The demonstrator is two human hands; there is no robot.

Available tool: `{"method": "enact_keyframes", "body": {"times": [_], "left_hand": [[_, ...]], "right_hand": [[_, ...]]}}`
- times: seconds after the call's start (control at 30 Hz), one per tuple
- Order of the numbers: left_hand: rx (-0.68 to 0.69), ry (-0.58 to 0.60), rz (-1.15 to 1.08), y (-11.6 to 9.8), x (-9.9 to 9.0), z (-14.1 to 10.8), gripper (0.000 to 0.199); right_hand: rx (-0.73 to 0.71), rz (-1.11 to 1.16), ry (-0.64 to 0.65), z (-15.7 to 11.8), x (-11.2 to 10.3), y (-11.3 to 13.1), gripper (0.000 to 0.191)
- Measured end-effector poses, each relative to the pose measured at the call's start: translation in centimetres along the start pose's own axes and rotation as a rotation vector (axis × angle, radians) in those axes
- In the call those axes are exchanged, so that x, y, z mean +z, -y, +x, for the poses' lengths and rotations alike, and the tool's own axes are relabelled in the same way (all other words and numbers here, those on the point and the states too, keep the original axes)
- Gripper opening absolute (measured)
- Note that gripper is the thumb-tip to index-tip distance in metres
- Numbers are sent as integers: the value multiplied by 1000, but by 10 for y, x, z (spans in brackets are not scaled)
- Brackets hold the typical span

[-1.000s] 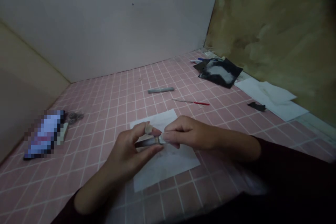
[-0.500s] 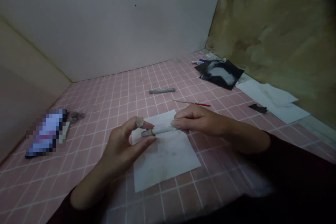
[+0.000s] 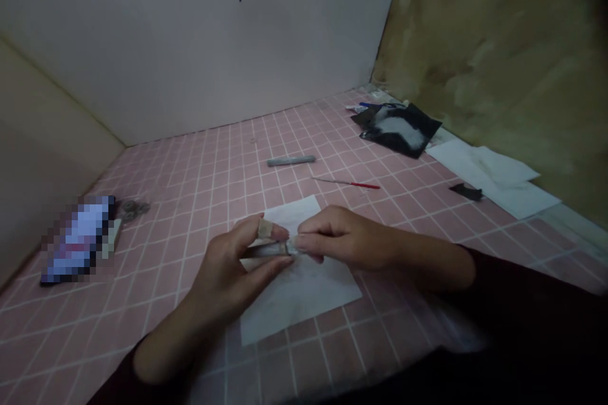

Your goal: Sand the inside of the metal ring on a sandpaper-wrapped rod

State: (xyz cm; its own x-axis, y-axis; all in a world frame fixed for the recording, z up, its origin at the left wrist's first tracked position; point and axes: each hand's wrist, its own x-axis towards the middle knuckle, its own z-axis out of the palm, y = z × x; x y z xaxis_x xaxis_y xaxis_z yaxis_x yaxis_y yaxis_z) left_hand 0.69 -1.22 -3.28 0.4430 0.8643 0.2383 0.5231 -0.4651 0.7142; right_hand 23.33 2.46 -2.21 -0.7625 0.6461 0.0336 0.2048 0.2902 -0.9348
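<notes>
My left hand (image 3: pixel 230 266) is closed, thumb and fingers pinching a narrow tan band (image 3: pixel 285 248) around a slim grey stick (image 3: pixel 260 251). A beige wrap covers part of one finger on this hand. My right hand (image 3: pixel 339 235) grips the stick's whitish other end, close against the left fingertips; its fingers hide that end. Both hands are above a white paper sheet (image 3: pixel 304 297) with faint grey smudges.
Beyond the paper lie another grey stick (image 3: pixel 291 161) and a thin red-handled tool (image 3: pixel 365 186). Black sheets with white powder (image 3: pixel 399 130), white papers (image 3: pixel 498 177) and a dark scrap (image 3: pixel 466 191) are right. A blurred-out phone-like device (image 3: pixel 78 240) and grey coils (image 3: pixel 133 209) are left.
My right hand has moved left and slightly down, up to the left fingers. The stick now reaches farther left through my left hand, and less of it shows between the hands.
</notes>
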Motion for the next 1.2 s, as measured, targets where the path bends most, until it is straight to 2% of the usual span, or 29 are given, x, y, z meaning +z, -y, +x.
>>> {"method": "enact_keyframes", "body": {"times": [0.17, 0.3, 0.47, 0.6, 0.67, 0.77, 0.87, 0.97, 1.07, 1.2], "left_hand": [[-67, -56, -78, 2, -4, -1, 20], [-56, 9, -99, 0, -3, 0, 19], [-58, -45, -76, -1, -3, 1, 19], [-11, 26, -21, -2, -3, 1, 19], [5, 9, 28, -2, -3, 1, 19], [-7, -21, 42, -3, -3, 0, 18], [-21, 7, 7, -4, -2, 0, 18], [-17, 13, 11, -4, -1, 0, 18], [-31, -31, 4, -3, -2, 0, 18], [-74, 16, -72, -4, 1, 1, 19]], "right_hand": [[-11, -5, 14, -1, -8, -1, 38], [-19, -22, 10, -1, -6, 2, 36], [-36, -3, 13, -1, -9, -1, 38], [-2, 9, 45, 1, -6, -3, 36], [6, 36, 47, 1, -6, -3, 38], [7, 53, 28, 1, -6, -1, 40], [0, -11, -5, 0, -2, 0, 36], [-24, -64, 14, 0, -1, -1, 37], [-30, -78, 20, -1, -5, -3, 39], [-21, -86, 30, -1, -1, 0, 37]]}}
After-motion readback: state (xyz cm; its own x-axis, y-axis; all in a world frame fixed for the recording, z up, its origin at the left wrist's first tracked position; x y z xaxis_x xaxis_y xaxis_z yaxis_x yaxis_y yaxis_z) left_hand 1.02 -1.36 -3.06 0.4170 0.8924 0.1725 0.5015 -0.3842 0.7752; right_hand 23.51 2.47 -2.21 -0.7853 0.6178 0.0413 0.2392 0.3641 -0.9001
